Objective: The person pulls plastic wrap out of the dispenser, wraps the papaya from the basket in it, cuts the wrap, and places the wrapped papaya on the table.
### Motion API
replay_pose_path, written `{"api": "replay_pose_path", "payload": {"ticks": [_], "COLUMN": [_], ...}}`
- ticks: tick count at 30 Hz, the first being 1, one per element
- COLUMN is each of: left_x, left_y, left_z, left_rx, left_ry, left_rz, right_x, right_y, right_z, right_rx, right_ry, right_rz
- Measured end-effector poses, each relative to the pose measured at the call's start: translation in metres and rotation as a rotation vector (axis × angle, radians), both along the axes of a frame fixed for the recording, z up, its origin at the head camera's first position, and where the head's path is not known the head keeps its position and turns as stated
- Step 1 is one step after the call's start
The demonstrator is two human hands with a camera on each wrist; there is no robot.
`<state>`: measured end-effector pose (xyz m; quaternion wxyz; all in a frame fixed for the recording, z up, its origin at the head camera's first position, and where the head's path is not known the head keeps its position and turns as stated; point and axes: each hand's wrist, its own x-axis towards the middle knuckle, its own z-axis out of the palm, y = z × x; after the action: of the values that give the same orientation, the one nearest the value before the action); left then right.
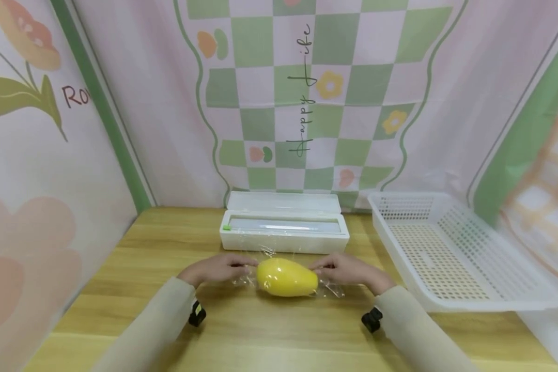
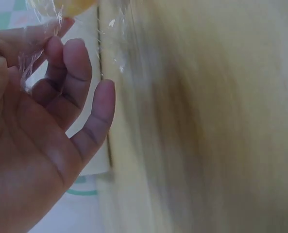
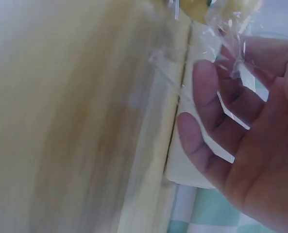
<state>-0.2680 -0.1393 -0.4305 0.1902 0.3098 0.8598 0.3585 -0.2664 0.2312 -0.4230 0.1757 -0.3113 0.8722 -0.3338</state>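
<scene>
A glossy yellow fruit (image 1: 287, 277), fat at its left end and narrower at its right, is wrapped in clear cling film (image 1: 331, 289) in the head view. Its exact kind cannot be told. At the fat end, my left hand (image 1: 221, 268) pinches the gathered film between thumb and fingers. My right hand (image 1: 344, 269) pinches the film at the narrow end. Both wrist views show the film (image 2: 34, 58) bunched at the thumb and forefinger, with the other fingers loosely bent. Only an edge of the fruit shows there.
Behind the fruit stands a white cling film dispenser box (image 1: 283, 242), its lid (image 1: 283, 201) raised and a roll inside. A white perforated plastic basket (image 1: 406, 263) sits at the right of the wooden table (image 1: 260, 341). Printed cloth hangs at the back and sides.
</scene>
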Motion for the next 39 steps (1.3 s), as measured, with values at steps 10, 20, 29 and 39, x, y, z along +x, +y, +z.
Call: {"api": "replay_pose_path", "payload": {"ticks": [10,20,29,39], "left_x": [-0.008,-0.010,-0.008,0.002], "left_y": [0.003,0.007,0.010,0.020], "left_z": [-0.009,-0.007,-0.005,0.002], "left_rx": [0.177,0.244,0.168,0.153], "left_ry": [0.041,0.060,0.053,0.074], "left_rz": [-0.045,-0.073,-0.010,0.013], "right_x": [-0.011,-0.008,0.000,0.043], "right_y": [-0.001,0.006,0.021,-0.027], "right_z": [0.004,0.001,0.003,0.016], "right_rx": [-0.016,-0.035,-0.059,0.103], "right_ry": [-0.070,-0.088,-0.041,0.481], "right_rz": [0.003,-0.014,-0.089,-0.228]}}
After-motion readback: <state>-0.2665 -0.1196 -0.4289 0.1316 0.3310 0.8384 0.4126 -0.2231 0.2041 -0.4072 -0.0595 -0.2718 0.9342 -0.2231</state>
